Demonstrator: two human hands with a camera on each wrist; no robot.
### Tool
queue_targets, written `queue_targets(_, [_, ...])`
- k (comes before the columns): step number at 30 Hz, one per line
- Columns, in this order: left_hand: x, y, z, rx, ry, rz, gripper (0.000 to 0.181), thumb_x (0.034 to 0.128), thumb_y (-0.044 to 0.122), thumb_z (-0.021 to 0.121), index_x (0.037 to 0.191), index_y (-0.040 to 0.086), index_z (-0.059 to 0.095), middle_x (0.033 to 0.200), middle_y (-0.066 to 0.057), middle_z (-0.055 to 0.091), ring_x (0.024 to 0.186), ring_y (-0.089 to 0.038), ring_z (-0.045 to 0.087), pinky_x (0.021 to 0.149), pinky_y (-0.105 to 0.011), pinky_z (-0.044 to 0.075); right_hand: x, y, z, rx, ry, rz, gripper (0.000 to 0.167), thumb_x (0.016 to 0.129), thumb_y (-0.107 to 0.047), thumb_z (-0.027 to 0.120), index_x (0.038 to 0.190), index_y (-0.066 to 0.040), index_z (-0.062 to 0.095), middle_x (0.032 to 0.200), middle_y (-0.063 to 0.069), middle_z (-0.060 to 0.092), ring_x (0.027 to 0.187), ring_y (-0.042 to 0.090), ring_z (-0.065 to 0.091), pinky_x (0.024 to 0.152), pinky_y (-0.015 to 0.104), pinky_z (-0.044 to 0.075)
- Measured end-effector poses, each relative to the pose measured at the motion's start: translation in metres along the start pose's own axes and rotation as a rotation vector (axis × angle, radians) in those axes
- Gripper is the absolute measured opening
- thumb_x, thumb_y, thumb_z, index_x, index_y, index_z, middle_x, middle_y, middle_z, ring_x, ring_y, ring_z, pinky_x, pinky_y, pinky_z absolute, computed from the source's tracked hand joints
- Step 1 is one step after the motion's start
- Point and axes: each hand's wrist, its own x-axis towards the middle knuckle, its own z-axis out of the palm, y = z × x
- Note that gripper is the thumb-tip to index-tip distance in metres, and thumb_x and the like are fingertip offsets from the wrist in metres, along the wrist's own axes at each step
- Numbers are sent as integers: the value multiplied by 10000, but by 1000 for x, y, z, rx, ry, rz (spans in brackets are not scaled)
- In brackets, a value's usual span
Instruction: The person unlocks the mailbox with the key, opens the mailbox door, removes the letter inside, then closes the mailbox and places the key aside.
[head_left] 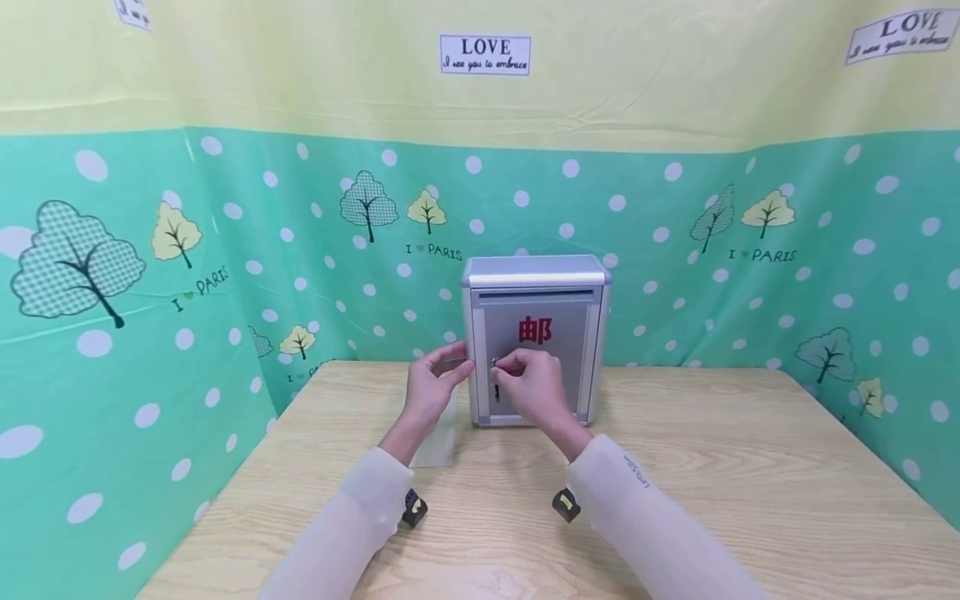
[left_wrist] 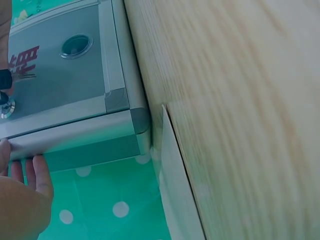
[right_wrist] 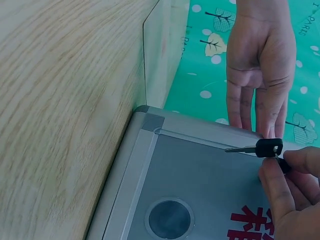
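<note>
A silver metal mailbox (head_left: 573, 358) with a red character and a slot near its top stands upright on the table. At the left edge of its door, my right hand (head_left: 536, 387) pinches the head of a key at the lock (left_wrist: 7, 108). A second key (right_wrist: 267, 148) with a black head hangs from the same ring. My left hand (head_left: 431, 387) touches the mailbox's left side with extended fingers, its thumb near the front edge. My right fingers hide the pinched key's shaft in the head view.
A pale sheet of paper (head_left: 435, 446) lies on the wooden table (head_left: 697, 467), left of the mailbox and partly beneath my left arm. Behind the table hangs a green and yellow patterned curtain (head_left: 645, 233). A round window (right_wrist: 169, 218) sits low in the mailbox door.
</note>
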Motion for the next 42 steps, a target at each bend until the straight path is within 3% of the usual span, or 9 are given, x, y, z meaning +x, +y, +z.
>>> queue_targets(16, [-1,0,2,-9,14,32,387,899,104,798,1274,91,705,1223,-98,724,1140,-255,681,953,-309,588,1,-1,9,-10,55,-36,35,909,-112,784,926,-82,782,830,-1,732,733,146,659,636,278,606])
queue_targets(24, [-2,0,2,2,25,19,396,893,109,804,1276,91,704,1229,-112,718,1154,-275,671,953,-295,586,-4,6,19,-103,109,-210,123,877,-15,778,998,-1,756,909,110,759,748,160,700,646,205,609])
queue_targets(32, [-2,0,4,4,23,30,399,904,118,796,1286,63,693,1254,-149,702,1173,-309,656,945,-280,585,-9,6,24,-254,166,-370,195,849,57,772,1041,48,742,993,185,754,821,251,736,695,231,627])
queue_targets(42, [-1,0,4,-19,26,36,376,903,63,785,1270,56,702,1223,-128,717,1135,-282,675,921,-253,591,-9,9,27,-363,166,-450,203,853,67,751,1052,32,749,1022,165,756,907,280,733,805,320,637])
